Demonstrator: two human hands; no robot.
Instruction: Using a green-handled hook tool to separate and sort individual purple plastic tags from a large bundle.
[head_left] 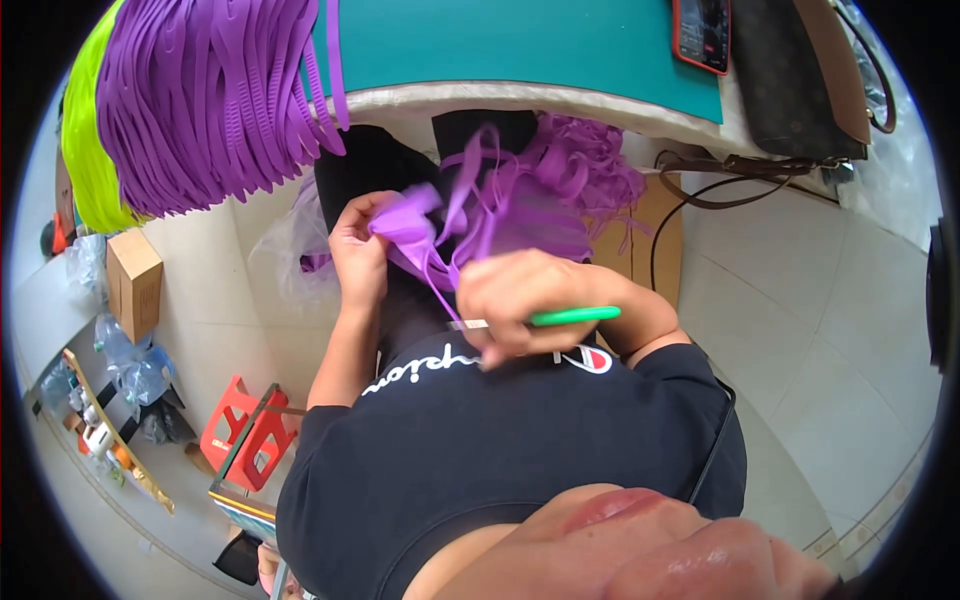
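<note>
My left hand (360, 250) pinches the edge of a purple rubber-like strap piece (408, 215) over my lap. Thin purple strands run down from it toward my other hand. Closed around a green-handled knife (575, 316), my right hand (525, 295) is close to my chest and slightly blurred. The short grey blade points left, beside a purple strand; whether they touch I cannot tell. Beyond both hands, a tangled heap of purple strips (585, 175) lies across my legs and to their right. Motion blurs some of the purple loops between the hands.
A teal mat (500, 50) covers the table ahead. Purple straps (210, 90) hang over its left edge beside lime-green ones (90, 130). A phone (702, 35) and brown bag (800, 80) lie at the right. A red stool (248, 430) and cardboard box (134, 285) stand left.
</note>
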